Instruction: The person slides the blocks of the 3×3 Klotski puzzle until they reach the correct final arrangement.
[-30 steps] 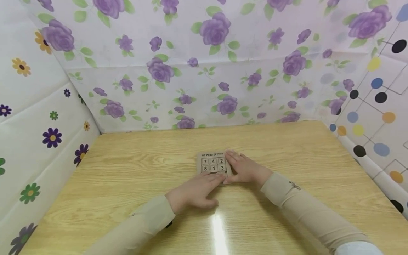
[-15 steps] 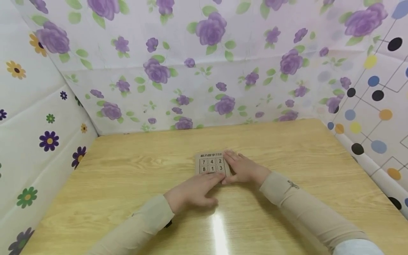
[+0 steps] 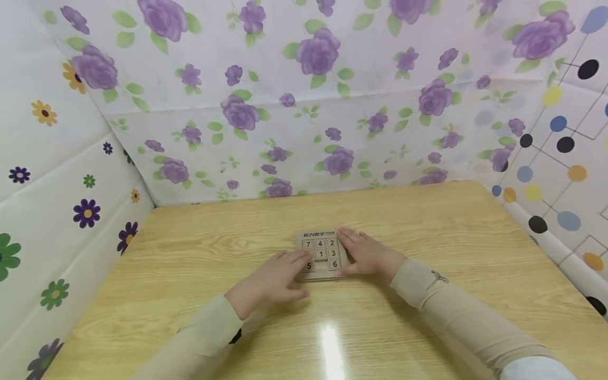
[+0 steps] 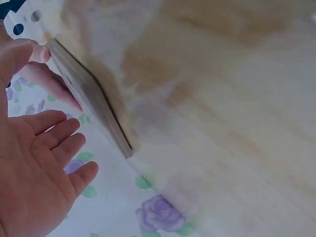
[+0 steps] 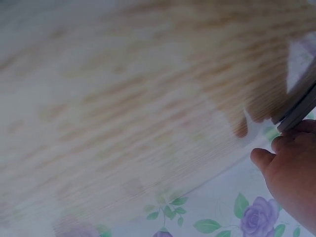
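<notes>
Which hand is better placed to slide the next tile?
Likely the left hand: it reaches over the left side of the number board, near tile 5, while the right hand touches the right edge.

Can't tell if it's a home or a lab tbh, but it's kinda booth-like: wood-grain worktop point(image 3: 418, 219) boxed in by a purple-rose sheet point(image 3: 285, 126) behind, a small-flower sheet point(image 3: 52, 200) left, a dotty sheet point(image 3: 556, 182) right.

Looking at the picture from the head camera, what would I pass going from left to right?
Flower-print cloth, left sleeve, left hand, number board, right hand, right sleeve, dotted cloth.
</notes>
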Motion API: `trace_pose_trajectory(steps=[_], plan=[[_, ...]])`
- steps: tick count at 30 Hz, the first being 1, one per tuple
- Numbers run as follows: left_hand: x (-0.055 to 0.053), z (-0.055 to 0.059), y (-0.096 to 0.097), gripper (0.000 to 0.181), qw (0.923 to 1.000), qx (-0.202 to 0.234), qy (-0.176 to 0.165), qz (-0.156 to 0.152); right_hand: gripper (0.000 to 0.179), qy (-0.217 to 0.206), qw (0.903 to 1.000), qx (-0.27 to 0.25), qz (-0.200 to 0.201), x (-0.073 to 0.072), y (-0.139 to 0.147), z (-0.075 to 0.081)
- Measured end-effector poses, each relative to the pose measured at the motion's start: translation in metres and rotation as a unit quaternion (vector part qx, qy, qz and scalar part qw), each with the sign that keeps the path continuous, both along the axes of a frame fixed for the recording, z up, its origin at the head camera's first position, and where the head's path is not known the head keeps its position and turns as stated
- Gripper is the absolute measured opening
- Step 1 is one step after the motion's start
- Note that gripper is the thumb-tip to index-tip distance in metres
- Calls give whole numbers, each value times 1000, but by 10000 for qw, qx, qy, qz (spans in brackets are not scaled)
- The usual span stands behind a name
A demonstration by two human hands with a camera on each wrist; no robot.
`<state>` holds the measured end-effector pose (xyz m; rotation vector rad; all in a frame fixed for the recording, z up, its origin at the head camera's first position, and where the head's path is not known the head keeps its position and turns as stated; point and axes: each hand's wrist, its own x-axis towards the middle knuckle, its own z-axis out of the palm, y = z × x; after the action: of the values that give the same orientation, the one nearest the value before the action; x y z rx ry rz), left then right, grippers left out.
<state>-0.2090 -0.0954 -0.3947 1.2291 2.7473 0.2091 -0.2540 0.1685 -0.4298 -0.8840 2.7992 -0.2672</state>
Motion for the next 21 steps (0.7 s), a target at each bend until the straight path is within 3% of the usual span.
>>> trace_pose_trajectory(steps=[12, 21], plan=[[7, -13, -7, 85, 9982, -233, -486, 257, 108, -111, 9999, -38, 22, -1, 1, -3], [6, -15, -4, 81, 9988, -255, -391, 135, 108, -70, 9999, -130, -1, 2, 2, 1]])
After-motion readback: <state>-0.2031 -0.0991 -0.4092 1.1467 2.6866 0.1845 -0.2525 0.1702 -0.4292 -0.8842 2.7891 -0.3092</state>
